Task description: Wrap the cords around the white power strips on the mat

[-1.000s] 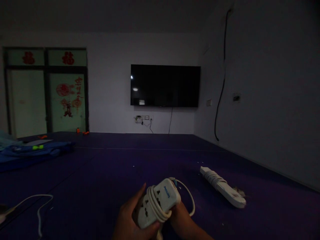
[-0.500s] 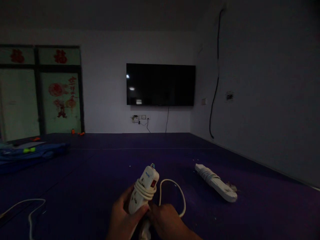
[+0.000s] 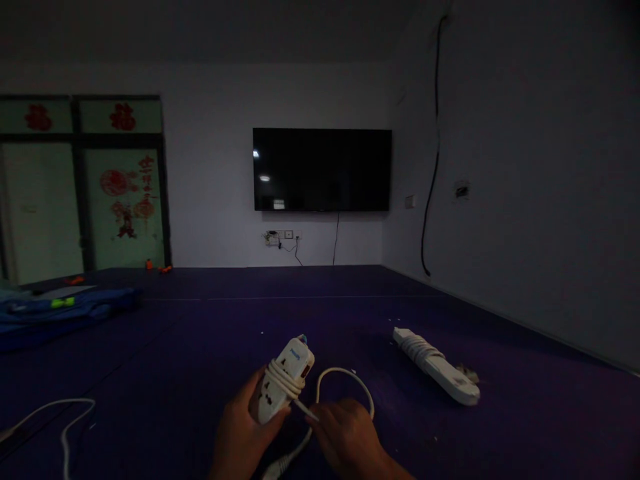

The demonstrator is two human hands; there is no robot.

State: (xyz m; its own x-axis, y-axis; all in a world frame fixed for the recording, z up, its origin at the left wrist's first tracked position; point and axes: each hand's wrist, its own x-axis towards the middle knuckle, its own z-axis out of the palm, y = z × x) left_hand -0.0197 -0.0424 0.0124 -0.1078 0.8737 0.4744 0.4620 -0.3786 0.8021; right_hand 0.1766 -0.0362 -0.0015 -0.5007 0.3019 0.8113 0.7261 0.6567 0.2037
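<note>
My left hand (image 3: 239, 433) is wrapped around the lower end of a white power strip (image 3: 283, 380), held tilted up off the purple floor. Its white cord (image 3: 345, 380) is wound a few turns around the strip's middle and loops out to the right. My right hand (image 3: 347, 437) pinches that cord just below the strip, fingers closed on it. The cord's tail runs down between my hands toward the bottom edge.
A second white power strip (image 3: 435, 367) with its cord wound round it lies on the purple mat (image 3: 200, 333) to the right. A loose white cable (image 3: 60, 417) lies at bottom left. Blue fabric (image 3: 60, 310) sits at the far left. A wall television (image 3: 323, 170) hangs ahead.
The strip has turned from flat-faced to edge-on and upright in my left hand. My right hand has shifted from under the strip to pinching the cord, pulling a loop out.
</note>
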